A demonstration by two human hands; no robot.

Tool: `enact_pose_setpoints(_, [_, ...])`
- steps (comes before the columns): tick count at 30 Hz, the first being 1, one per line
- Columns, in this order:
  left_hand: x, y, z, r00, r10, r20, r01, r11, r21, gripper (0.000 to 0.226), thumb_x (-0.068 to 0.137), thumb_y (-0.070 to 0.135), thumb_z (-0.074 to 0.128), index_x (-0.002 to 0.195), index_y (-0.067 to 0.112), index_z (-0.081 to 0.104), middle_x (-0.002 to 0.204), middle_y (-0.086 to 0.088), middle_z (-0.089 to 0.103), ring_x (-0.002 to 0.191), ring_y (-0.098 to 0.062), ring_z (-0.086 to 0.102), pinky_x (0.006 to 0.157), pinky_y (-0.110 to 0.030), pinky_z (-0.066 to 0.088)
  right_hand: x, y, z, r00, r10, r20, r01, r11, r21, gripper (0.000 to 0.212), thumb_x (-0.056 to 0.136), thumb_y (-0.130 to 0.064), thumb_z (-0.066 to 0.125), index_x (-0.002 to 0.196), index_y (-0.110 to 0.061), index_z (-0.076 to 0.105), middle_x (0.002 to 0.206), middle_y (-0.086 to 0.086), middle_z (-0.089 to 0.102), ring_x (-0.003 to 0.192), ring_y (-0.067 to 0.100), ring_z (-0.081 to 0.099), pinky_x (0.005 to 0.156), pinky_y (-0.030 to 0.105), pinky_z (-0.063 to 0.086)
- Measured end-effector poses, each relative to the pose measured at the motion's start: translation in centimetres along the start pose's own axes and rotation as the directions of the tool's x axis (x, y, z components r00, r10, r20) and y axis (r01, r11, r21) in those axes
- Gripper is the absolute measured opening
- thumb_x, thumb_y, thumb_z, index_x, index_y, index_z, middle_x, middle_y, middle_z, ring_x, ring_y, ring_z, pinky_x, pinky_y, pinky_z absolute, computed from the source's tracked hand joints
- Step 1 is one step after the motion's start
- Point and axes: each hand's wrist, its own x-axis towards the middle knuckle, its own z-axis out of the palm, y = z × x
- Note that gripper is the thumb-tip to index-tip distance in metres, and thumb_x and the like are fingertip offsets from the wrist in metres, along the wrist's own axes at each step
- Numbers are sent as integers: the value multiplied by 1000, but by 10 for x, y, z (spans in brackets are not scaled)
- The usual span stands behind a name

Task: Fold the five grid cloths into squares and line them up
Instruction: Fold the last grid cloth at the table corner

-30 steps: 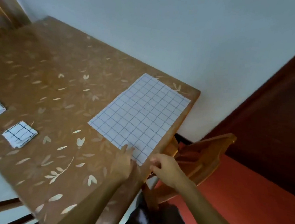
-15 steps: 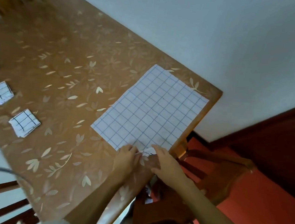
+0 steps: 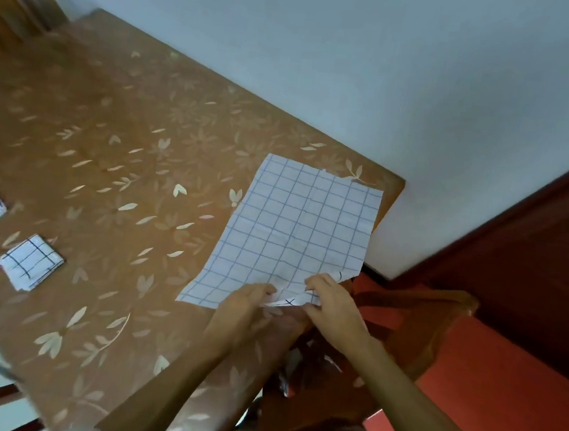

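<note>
Grip first: our left grip [image 3: 246, 301] and right grip [image 3: 332, 305] are both closed narrow, pinching the curled-up near corner of the open grid cloth [image 3: 302, 230]. The rest of that cloth lies flat at the right end of the desk [image 3: 127, 153], its right edge along the desk's rim.

We judge the main risk to be a skewed fold. With both pinches crowded onto one corner, the far edge is free to swing, and the grid lines may not meet. A pull toward us could also drag the sheet over the rim, down by the wooden chair [image 3: 432, 317], since the glossy leaf-patterned cover looks slick.

Well apart to the left lie two folded squares [image 3: 31, 262], the farther one cut by the frame. Beyond stand a pale wall [image 3: 358, 67], a red floor [image 3: 500, 406] and dark wood panelling [image 3: 549, 238].
</note>
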Motion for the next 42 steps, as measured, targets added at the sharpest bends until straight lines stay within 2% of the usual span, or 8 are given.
enact_pose_setpoints(5, [-25,-53,-29,993,-85,-81,96,984,147,19,85,16,70,102,24,73,105,3,74,99,-22,69,81,-28,50,-12,-2,-1,992,-18,-127,34,991,132,48,75,6,66,80,-36,46,103,0,62,101,15,59,84,25,48])
enact_pose_setpoints(10, [-62,-75,-68,973,-214,-81,219,974,62,5,89,37,67,92,39,71,91,20,70,85,-3,61,72,-15,46,-16,-14,7,991,-54,-124,70,989,130,48,77,12,64,88,-33,53,100,4,66,103,16,61,88,18,42])
enact_pose_setpoints(13, [-87,-84,-85,949,-314,27,313,928,-201,20,86,53,67,84,35,72,83,13,73,80,-10,67,76,-31,54,-18,-22,9,1000,-19,-21,21,996,87,19,89,-14,67,105,-22,61,86,-5,64,87,14,61,75,28,47])
enact_pose_setpoints(17, [-116,-85,-101,922,-381,66,364,800,-477,13,82,29,80,90,19,79,93,1,76,88,-10,70,80,-23,51,-23,-22,6,992,100,74,-108,987,121,38,85,-49,66,99,-13,65,82,3,69,83,22,66,77,45,56])
enact_pose_setpoints(23, [-136,-107,-89,799,-598,-61,396,600,-696,40,70,31,84,50,18,52,51,9,45,48,-9,44,53,-22,40,-17,-25,-2,987,141,80,-159,933,321,10,89,-25,74,94,-34,71,83,-19,74,80,-1,68,74,20,53])
enact_pose_setpoints(27, [-127,-120,-84,677,-726,-119,372,477,-796,22,80,21,82,66,15,66,64,7,68,74,-27,68,73,-42,57,6,-23,0,972,223,73,-234,905,354,53,80,-52,76,128,-38,59,116,-10,70,108,7,64,96,31,52])
enact_pose_setpoints(35, [-59,-159,-91,522,-832,-189,351,412,-841,37,77,31,84,98,3,71,99,-12,75,95,-31,70,91,-54,55,21,-42,14,950,227,-213,-186,963,195,52,94,-15,62,142,-17,41,138,1,43,104,9,53,91,27,45])
enact_pose_setpoints(42, [-33,-144,-95,487,-668,-563,469,744,-477,42,99,29,55,133,6,50,131,-17,55,128,-36,45,107,-49,38,36,-41,55,995,-90,44,97,980,-173,34,96,-21,57,131,-18,60,150,0,46,139,17,40,113,25,28])
